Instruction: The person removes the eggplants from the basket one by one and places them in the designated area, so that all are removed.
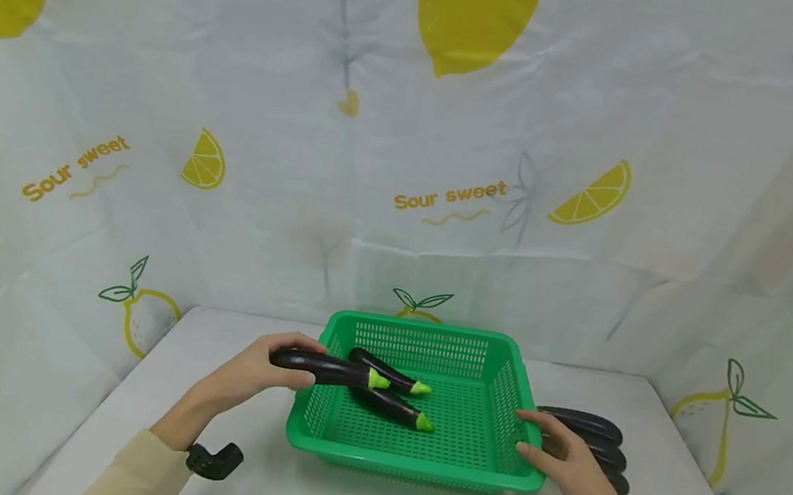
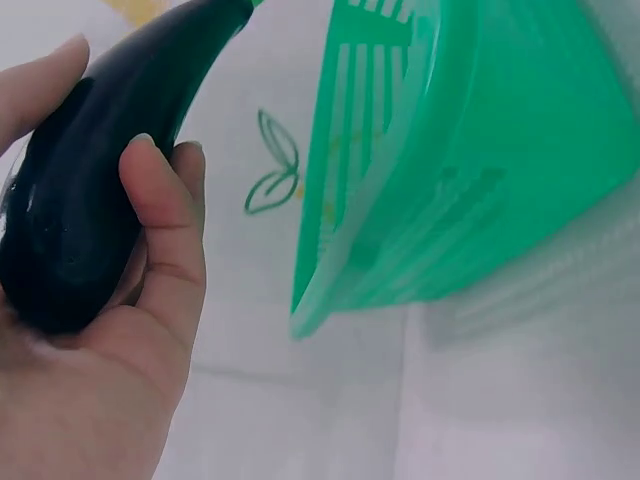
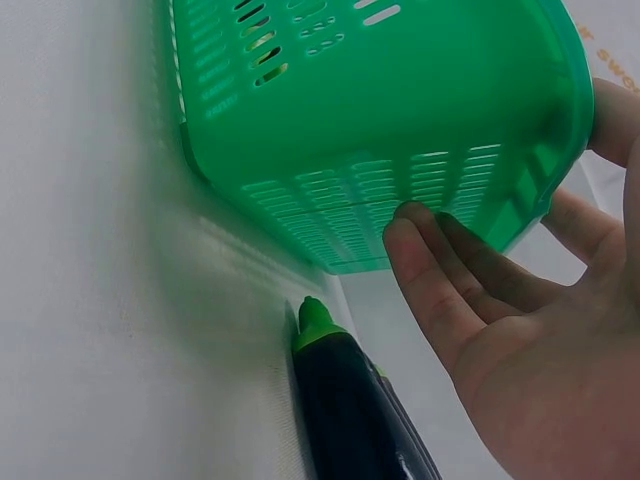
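While left grip (image 1: 256,367) holds one eggplant (image 1: 331,370) over left side of green basket (image 1: 413,465), we list: two eggplants (image 1: 390,407) inside; right grip (image 1: 569,463) pinching basket's right rim; further eggplants (image 1: 594,427) on counter (image 1: 259,489), right. Risks, we judge: glossy skin slipping if hold loosens; basket skidding if rim is pushed.

The basket (image 1: 413,463) is bright green, its walls and floor patterned with rows of slots. The eggplant (image 1: 324,368) above its left rim is glossy purple-black with a lime-green cap (image 1: 377,380), like the two eggplants (image 1: 383,405) inside it. The eggplants right of the basket (image 1: 584,424) look nearly black, though their exact shade is hard to judge. Behind the basket, a white backdrop (image 1: 274,265) carries yellow lemons (image 1: 479,16), yellow slices (image 1: 594,197) and orange "Sour sweet" lettering (image 1: 413,200). The sleeve (image 1: 142,469) left of the basket is beige.
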Demonstrator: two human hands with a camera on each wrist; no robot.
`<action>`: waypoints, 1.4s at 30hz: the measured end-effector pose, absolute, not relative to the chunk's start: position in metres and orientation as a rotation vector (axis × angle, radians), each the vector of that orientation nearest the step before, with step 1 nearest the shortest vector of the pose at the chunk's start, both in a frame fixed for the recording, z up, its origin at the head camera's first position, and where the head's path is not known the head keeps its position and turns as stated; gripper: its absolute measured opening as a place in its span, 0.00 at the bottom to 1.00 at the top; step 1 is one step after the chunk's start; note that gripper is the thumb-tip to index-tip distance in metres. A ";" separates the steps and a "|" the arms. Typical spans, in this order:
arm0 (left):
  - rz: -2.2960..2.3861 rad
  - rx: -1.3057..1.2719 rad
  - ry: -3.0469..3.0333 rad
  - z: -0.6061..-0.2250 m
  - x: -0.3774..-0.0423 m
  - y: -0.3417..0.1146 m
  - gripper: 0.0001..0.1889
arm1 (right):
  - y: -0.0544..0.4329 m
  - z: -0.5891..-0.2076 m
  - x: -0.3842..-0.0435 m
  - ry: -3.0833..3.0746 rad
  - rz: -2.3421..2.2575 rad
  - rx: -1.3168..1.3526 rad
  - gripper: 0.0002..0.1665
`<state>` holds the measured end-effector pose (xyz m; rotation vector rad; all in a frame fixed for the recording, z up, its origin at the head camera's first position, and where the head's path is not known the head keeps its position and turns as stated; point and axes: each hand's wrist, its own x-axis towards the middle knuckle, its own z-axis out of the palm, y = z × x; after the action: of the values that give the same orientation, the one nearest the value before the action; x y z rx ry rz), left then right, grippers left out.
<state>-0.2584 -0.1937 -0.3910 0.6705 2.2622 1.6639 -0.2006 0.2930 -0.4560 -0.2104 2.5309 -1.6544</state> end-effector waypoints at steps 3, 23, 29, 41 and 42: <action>1.678 0.662 2.319 -0.389 -0.260 -0.204 0.22 | 0.293 -0.456 -0.201 2.535 -1.654 -0.209 0.35; 1.860 0.355 2.505 -0.406 -0.280 -0.259 0.27 | 0.293 -0.460 -0.199 2.534 -1.681 -0.215 0.35; 1.910 0.270 2.512 -0.417 -0.286 -0.271 0.28 | 0.292 -0.460 -0.199 2.532 -1.683 -0.216 0.35; 1.922 0.036 2.489 -0.452 -0.294 -0.286 0.32 | 0.291 -0.461 -0.201 2.548 -1.674 -0.236 0.35; 1.909 0.022 2.492 -0.455 -0.295 -0.286 0.33 | 0.291 -0.461 -0.201 2.552 -1.674 -0.229 0.35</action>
<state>-0.2946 -0.2860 -0.4552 0.0221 2.4916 1.9093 -0.2006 0.2915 -0.4611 -0.2292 2.5520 -1.6737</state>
